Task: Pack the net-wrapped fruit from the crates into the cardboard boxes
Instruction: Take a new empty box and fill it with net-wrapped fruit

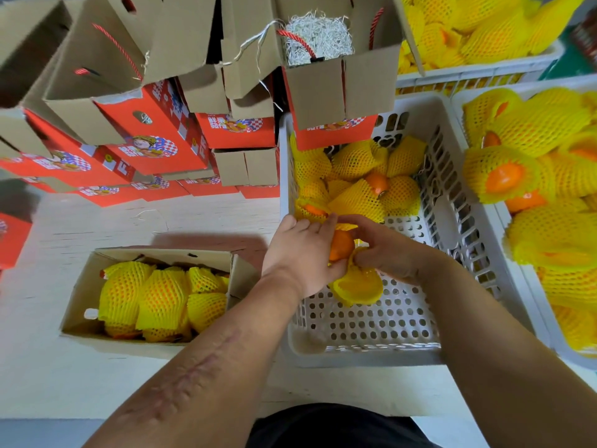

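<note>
Fruit (340, 245), orange and half out of its yellow foam net (357, 286), gripped between left hand (303, 250) and right hand (387, 250), fingers of both curled round it, above the white crate (468, 240). Left of the crate, an open cardboard box (168, 255) of netted fruit on a pale surface (48, 367). Beyond the crate, stacked red boxes (155, 147).

One head-worn wide-angle view — looking steeply down, close over the white crate (452, 202) — forearms reaching in from below.
</note>
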`<state>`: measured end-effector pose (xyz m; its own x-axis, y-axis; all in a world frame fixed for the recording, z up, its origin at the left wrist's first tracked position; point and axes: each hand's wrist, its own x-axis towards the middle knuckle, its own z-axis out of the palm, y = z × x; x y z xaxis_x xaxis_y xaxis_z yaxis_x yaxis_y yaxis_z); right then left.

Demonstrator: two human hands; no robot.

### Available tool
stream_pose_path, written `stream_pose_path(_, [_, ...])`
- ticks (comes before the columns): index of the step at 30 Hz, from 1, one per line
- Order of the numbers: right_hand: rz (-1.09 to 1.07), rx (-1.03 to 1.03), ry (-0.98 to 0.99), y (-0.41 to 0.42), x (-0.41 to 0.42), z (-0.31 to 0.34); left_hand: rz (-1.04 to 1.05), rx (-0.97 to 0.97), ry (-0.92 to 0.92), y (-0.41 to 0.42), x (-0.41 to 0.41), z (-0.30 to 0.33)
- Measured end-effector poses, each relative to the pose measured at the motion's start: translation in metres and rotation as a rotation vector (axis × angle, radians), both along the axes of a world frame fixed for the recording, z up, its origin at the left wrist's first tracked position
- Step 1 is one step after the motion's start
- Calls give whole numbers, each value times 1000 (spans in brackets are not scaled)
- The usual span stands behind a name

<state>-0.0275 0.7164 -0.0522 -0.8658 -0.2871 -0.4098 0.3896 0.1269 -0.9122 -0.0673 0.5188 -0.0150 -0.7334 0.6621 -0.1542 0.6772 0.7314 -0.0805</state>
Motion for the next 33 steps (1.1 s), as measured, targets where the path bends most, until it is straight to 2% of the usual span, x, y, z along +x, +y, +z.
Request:
stream_pose_path(3, [-10, 11, -50, 5, 0, -3, 16, 21, -1, 0, 0, 0])
stream_pose_path(5, [-75, 248, -6, 9, -3, -4, 28, 58, -1, -2, 0, 0])
stream_pose_path(8, [-305, 721, 88, 18, -8, -14, 57, 97, 2, -3, 1, 0])
stream_pose_path(10, [-418, 838, 132, 17, -9, -18, 45, 97, 11, -3, 1, -1])
stream_pose_path(12, [-452, 774, 169, 8, -10, -17, 24, 97, 3, -3, -1, -1])
stream_pose_path(16, [-282, 593, 206, -12, -11, -14, 20, 71, -1, -2, -2, 0])
stream_pose_path(21, [-311, 419, 191, -4, -8, -2, 19, 47, 4, -1, -2, -1])
stream_pose_path(27, [-413, 242, 198, 5, -1, 15, 22, 134, -4, -3, -1, 3])
stream_pose_path(30, [-324, 164, 155, 1, 2, 22, 46, 165, 4, -3, 0, 6])
stream_pose_path(33, [-287, -1, 100, -2, 10, 27, 53, 175, 45, -2, 1, 3])
